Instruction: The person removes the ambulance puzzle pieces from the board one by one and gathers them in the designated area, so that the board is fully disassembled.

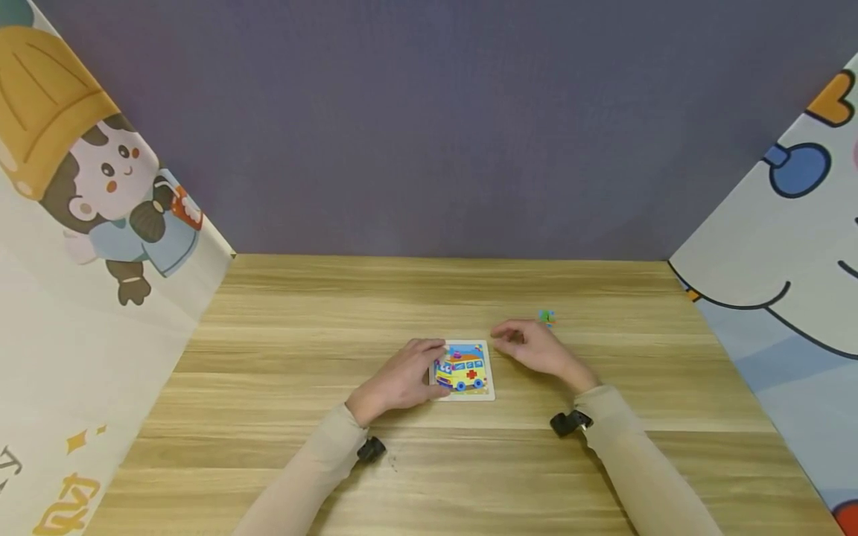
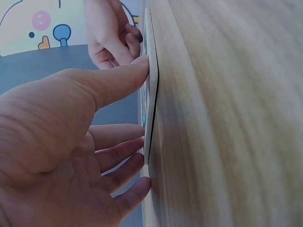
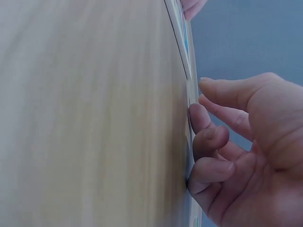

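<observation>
A small square jigsaw puzzle (image 1: 469,372) in a white frame lies flat on the table, showing a yellow cartoon ambulance with a red cross. Across its left part rests my left hand (image 1: 404,374), thumb near the lower edge and fingertips near the upper edge. In the left wrist view, that thumb (image 2: 123,78) lies against the puzzle's face, with the fingers spread and nearly straight. Just right of the frame is my right hand (image 1: 532,348), its fingers loosely bent and nothing visible between them. Beyond the right hand lies a small green and blue puzzle piece (image 1: 547,317), possibly more than one.
The wood-grain table (image 1: 302,320) runs back to a grey-purple partition (image 1: 429,134). Cartoon-printed panels stand at the left (image 1: 100,313) and right (image 1: 771,246). A black wrist camera sits on each sleeve, the left one (image 1: 372,449) close to the tabletop.
</observation>
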The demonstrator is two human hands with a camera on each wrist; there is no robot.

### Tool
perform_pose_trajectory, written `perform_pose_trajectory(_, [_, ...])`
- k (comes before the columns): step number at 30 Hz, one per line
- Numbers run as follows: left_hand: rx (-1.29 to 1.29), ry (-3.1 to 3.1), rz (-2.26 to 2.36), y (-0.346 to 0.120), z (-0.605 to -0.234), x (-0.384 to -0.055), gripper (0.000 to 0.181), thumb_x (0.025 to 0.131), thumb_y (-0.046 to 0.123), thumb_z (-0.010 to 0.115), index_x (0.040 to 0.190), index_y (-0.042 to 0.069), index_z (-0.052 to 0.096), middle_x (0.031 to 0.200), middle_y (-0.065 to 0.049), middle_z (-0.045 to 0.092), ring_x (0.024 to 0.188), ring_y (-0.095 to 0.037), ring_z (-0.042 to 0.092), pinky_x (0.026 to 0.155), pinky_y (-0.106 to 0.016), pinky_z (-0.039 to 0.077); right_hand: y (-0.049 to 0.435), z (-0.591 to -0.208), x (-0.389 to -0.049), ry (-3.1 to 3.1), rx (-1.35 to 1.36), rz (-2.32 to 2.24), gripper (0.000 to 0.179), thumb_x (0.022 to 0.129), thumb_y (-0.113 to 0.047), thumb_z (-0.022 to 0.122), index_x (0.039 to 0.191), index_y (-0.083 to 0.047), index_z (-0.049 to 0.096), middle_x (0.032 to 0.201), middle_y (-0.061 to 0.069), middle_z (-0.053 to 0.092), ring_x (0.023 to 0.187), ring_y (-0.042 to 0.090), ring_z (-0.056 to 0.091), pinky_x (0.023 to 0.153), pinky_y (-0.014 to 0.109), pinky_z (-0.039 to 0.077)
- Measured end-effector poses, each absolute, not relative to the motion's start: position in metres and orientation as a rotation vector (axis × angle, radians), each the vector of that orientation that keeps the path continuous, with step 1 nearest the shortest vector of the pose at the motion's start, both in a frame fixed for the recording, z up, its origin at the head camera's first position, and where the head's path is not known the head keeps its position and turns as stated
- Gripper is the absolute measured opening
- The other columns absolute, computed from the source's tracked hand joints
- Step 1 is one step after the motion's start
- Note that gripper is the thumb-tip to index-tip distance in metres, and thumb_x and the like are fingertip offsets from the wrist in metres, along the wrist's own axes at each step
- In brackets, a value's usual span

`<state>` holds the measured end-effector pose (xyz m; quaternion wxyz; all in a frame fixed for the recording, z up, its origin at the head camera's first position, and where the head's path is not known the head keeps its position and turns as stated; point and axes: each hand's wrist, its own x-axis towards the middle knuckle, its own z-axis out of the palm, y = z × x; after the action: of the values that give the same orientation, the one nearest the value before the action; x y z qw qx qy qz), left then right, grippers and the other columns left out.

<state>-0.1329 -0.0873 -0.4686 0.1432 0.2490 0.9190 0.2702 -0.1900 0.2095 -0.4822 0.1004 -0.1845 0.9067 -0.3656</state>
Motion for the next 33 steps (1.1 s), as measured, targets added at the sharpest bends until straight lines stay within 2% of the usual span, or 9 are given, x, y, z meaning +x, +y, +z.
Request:
perform_pose_trajectory(6, [0.723, 2.646, 0.792, -0.087, -0.469, -0.134, 0.078, 0.096, 0.036, 0.081, 0.157, -0.001, 0.049, 0.170, -0.013, 0.041, 0.157, -0.033, 0.038, 0.132, -0.052, 0.032, 0.198, -0.483, -0.189, 2.688, -0.577, -1.070, 0.024, 0.102, -0.022, 0.072, 0.123, -0.011, 0.077, 0.105, 0.003, 0.076, 0.092, 0.014, 0.065, 0.081, 0.030, 0.055])
perform_pose_trajectory(16, [0.726, 2.643, 0.802, -0.087, -0.468, -0.135, 0.078, 0.095, 0.035, 0.081, 0.156, -0.001, 0.049, 0.169, -0.014, 0.042, 0.156, -0.034, 0.039, 0.131, -0.053, 0.032, 0.173, -0.478, -0.184, 2.633, -0.669, -1.123, 0.024, 0.104, -0.023, 0.071, 0.123, -0.010, 0.076, 0.104, 0.001, 0.076, 0.081, 0.011, 0.062, 0.070, 0.025, 0.054])
perform_pose_trajectory(27, [0.723, 2.631, 0.819, -0.089, -0.469, -0.135, 0.079, 0.096, 0.033, 0.082, 0.157, -0.002, 0.048, 0.169, -0.015, 0.042, 0.157, -0.035, 0.037, 0.131, -0.052, 0.034, 0.139, -0.477, -0.184, 2.538, -0.733, -1.095, 0.022, 0.104, -0.023, 0.071, 0.120, -0.012, 0.080, 0.103, -0.001, 0.078, 0.077, 0.009, 0.062, 0.069, 0.025, 0.055])
perform_pose_trajectory(33, [0.734, 2.639, 0.804, -0.088, -0.470, -0.136, 0.081, 0.096, 0.035, 0.081, 0.158, -0.003, 0.045, 0.169, -0.015, 0.042, 0.157, -0.034, 0.037, 0.132, -0.049, 0.033, 0.129, -0.480, -0.186, 2.539, -0.745, -1.068, 0.019, 0.100, -0.022, 0.075, 0.113, -0.009, 0.081, 0.091, -0.003, 0.076, 0.073, 0.006, 0.061, 0.068, 0.022, 0.053])
